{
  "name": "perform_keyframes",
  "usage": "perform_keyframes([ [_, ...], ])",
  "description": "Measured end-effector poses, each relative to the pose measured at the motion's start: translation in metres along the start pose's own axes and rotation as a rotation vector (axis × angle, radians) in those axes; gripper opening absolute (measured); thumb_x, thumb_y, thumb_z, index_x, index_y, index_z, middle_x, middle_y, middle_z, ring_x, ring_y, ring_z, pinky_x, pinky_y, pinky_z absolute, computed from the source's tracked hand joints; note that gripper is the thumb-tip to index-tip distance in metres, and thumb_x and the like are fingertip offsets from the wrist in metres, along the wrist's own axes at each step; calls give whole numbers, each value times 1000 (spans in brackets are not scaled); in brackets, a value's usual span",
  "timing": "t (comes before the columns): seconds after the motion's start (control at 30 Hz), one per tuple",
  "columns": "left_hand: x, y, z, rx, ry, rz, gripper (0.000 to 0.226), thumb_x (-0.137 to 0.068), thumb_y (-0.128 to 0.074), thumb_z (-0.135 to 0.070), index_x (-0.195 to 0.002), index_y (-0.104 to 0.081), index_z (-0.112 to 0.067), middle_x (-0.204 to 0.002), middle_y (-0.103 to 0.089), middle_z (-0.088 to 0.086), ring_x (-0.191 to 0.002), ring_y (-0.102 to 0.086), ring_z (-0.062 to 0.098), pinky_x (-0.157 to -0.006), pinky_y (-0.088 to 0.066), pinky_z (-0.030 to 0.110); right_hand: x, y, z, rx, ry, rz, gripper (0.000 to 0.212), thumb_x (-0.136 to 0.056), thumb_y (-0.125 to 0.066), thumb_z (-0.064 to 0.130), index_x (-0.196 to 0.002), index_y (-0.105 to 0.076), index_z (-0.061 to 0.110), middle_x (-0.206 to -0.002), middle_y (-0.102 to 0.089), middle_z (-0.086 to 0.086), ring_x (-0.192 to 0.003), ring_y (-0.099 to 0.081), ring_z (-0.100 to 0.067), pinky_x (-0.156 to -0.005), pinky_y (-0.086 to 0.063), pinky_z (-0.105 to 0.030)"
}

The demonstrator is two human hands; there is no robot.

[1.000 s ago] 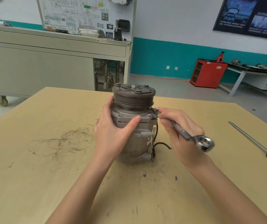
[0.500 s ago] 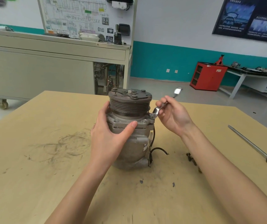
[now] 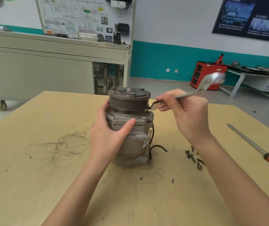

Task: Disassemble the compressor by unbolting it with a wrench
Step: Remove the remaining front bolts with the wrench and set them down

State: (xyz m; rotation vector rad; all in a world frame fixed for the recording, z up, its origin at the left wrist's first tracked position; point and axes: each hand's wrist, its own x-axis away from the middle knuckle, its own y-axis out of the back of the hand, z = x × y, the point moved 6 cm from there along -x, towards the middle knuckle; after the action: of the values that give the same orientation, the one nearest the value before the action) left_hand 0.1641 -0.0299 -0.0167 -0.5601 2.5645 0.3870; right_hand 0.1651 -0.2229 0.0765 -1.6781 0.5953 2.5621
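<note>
compressor [image 3: 134, 141] stands upright on the table [image 3: 32, 176] between the hands, long axis vertical, pulley end up. left hand [image 3: 107, 136] wraps its body, thumb across the front. right hand [image 3: 189, 115] pinches the blurred wrench [image 3: 200, 88], lower end just beside the pulley, handle slanting up and away. loose bolts [image 3: 194, 158] lie by the right wrist.

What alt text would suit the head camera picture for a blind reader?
A person's left hand steadies an upright grey compressor on a wooden table while the right hand holds a blurred wrench beside its pulley. Loose bolts and a red-handled screwdriver lie to the right.
</note>
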Motion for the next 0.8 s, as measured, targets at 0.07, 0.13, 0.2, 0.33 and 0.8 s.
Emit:
perform_keyframes([
  [0.07, 0, 0, 0, 6, 4, 4, 87, -62, -64, -69, -139, -36, -42, -119, -46, -40, -121, -50, 1, -108, -40, 43, 9, -5, 16, 218, 220, 20, 36, -92, -53, 24, -85, -71, -7, -74, -71, -15, -59, -69, -25, -52, -57, -41],
  [0.13, 0, 0, 0, 14, 6, 3, 87, -62, -64, -68, -140, -37, -40, -123, -50, -33, -122, -51, 2, -108, -40, 42, 18, -8, 21, 337, 297, 16, 37, -91, -53, 24, -83, -71, -8, -74, -71, -16, -61, -69, -27, -54, -55, -38],
  [0.2, 0, 1, 0, 19, 11, 2, 88, -62, -64, -68, -141, -37, -39, -129, -53, -24, -124, -51, 4, -108, -40, 43, 26, -10, 21, 357, 289, -4, 37, -91, -54, 24, -81, -70, -7, -75, -70, -16, -63, -69, -28, -57, -55, -38],
  [0.33, 0, 0, 0, 19, 8, 5, 89, -62, -63, -69, -141, -36, -38, -128, -52, -23, -123, -51, 5, -109, -40, 45, 42, -15, 11, 270, 140, -49, 44, -97, -46, 34, -86, -69, -2, -83, -69, -13, -77, -67, -18, -70, -55, -25],
  [0.8, 0, -1, 2, 56, -8, -18, 81, -62, -67, -66, -134, -36, -47, -126, -50, -34, -120, -50, -6, -106, -44, 36, 17, -85, -115, -1526, -1084, 215, 23, -89, -48, 22, -79, -60, 5, -67, -65, -6, -46, -62, -10, -44, -51, -15],
])
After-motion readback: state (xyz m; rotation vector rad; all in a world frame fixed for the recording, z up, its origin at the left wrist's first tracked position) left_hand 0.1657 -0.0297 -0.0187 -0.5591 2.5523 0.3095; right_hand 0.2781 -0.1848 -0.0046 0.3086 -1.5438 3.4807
